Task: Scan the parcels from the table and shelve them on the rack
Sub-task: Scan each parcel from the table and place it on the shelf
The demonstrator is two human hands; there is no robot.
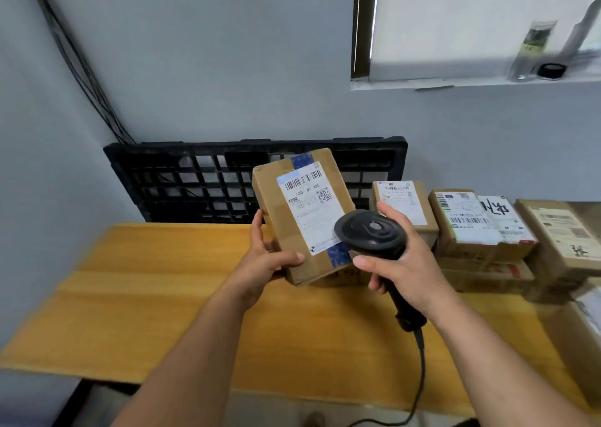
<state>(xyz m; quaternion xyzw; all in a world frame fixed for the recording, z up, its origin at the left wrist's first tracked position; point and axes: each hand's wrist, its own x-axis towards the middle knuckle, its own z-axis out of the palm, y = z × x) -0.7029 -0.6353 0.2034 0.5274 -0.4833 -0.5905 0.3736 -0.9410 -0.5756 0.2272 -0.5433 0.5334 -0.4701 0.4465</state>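
Observation:
My left hand (265, 257) grips a brown cardboard parcel (302, 212) by its lower left edge and holds it tilted above the wooden table (162, 296). A white shipping label with barcodes and a strip of blue tape face me. My right hand (406, 261) holds a black corded barcode scanner (370, 231) by its handle. The scanner head sits over the parcel's lower right corner and hides part of the label. No rack is in view.
Several more labelled cardboard parcels (481, 228) are stacked along the table's right side and far right edge. A black plastic pallet (195, 179) leans against the grey wall behind the table. The scanner cable (419, 378) hangs over the front edge. A window sill holds small items.

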